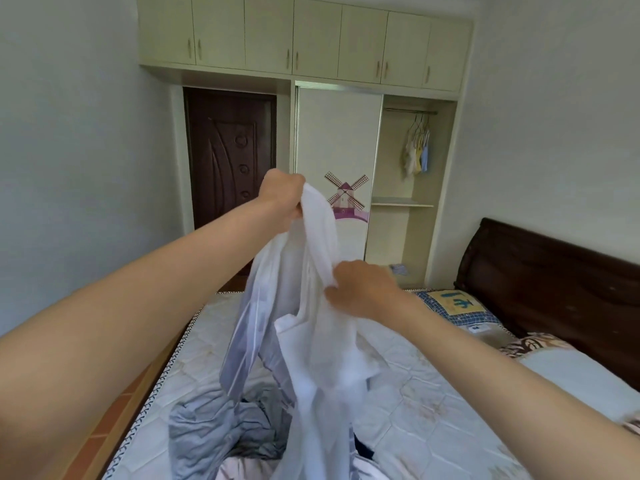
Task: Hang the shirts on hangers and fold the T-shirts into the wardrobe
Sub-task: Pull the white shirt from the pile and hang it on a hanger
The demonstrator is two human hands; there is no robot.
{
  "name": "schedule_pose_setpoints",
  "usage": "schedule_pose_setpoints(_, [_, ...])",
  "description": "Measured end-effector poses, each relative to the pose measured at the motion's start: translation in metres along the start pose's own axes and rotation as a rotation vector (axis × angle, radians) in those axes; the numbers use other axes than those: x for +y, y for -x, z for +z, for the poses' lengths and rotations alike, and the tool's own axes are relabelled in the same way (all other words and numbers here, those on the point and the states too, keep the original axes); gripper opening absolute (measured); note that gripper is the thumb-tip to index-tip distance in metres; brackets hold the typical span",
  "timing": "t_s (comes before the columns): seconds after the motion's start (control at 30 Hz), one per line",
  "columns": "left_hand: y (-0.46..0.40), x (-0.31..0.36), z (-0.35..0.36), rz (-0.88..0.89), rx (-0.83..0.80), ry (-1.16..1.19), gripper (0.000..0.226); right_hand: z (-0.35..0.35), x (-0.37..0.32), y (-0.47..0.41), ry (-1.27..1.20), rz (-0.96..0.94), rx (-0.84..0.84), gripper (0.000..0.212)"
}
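- Left hand (282,194) is up around 11 o'clock from frame centre, fingers curled tight round the top edge of a white shirt (317,306).
- Right hand (363,289) sits lower, about 4 o'clock from the left one, pinching a fold of the same shirt between thumb and fingers.
- The shirt hangs down between both hands over the mattress (433,393), with its bottom end trailing into a heap of grey clothes (214,431) at 6 o'clock.
- Wardrobe (398,202) is straight ahead at 12 to 1 o'clock. Its sliding door (337,140) has a windmill picture, and the open side has a few small garments (417,150) on hangers.
- Dark door (230,157) is at 11 o'clock, dark headboard (554,282) at 3 o'clock with pillows (450,306) in front.
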State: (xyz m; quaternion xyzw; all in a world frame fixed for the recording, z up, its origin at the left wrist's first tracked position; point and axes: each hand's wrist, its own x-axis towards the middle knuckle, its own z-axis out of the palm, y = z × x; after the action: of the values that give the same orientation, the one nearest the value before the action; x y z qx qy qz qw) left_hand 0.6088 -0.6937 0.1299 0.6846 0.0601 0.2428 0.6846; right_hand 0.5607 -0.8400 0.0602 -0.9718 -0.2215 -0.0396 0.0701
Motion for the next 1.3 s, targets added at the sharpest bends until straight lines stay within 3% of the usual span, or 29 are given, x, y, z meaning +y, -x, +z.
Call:
schedule_pose_setpoints(0.13, [0.01,-0.002,-0.01,-0.038,-0.108,0.045,0.018,-0.015,0.017,-0.011,-0.815,0.051,0.077,0.023])
schedule_pose_setpoints(0.23, [0.018,-0.013,-0.016,-0.18,-0.205,0.146,0.015,-0.022,0.023,-0.023,-1.093,0.075,0.16,0.018])
schedule_pose_setpoints(0.3, [0.024,-0.026,-0.019,-0.216,-0.287,0.09,0.021,-0.025,0.024,-0.035,-1.185,0.099,0.197,0.012])
schedule_pose_setpoints(0.47, [0.053,-0.05,-0.026,-0.363,-0.601,-0.006,0.034,-0.03,0.026,-0.058,-1.327,0.144,0.232,0.035])
schedule_pose_setpoints(0.6, [0.06,-0.072,-0.043,-0.283,-0.691,-0.227,0.061,-0.036,0.028,-0.07,-1.385,0.14,0.258,0.03])
schedule_pose_setpoints(0.7, [0.066,-0.082,-0.055,-0.265,-0.643,-0.346,0.05,-0.044,0.03,-0.077,-1.444,0.138,0.273,0.023])
schedule_pose_setpoints(0.8, [0.064,-0.086,-0.064,-0.229,-0.528,-0.253,0.033,-0.051,0.033,-0.081,-1.429,0.129,0.264,0.025])
schedule_pose_setpoints(0.93, [0.061,-0.074,-0.076,-0.175,-0.456,-0.181,0.026,-0.056,0.043,-0.081,-1.413,0.145,0.242,0.009])
schedule_pose_setpoints(1.0, [0.061,-0.071,-0.079,-0.173,-0.451,-0.13,0.024,-0.052,0.053,-0.081,-1.502,0.208,0.233,0.019])
schedule_pose_setpoints(1.07, [0.062,-0.068,-0.078,-0.184,-0.458,-0.063,0.024,-0.043,0.063,-0.082,-1.596,0.3,0.187,0.023])
schedule_pose_setpoints(1.17, [0.063,-0.063,-0.068,-0.215,-0.453,0.069,0.022,-0.027,0.072,-0.082,-1.597,0.399,0.069,0.005])
schedule_pose_setpoints(1.23, [0.06,-0.061,-0.057,-0.26,-0.408,0.18,0.017,-0.022,0.075,-0.08,-1.577,0.371,-0.007,0.013])
schedule_pose_setpoints(1.3, [0.058,-0.061,-0.047,-0.315,-0.334,0.269,0.013,-0.024,0.072,-0.073,-1.523,0.321,-0.07,0.009])
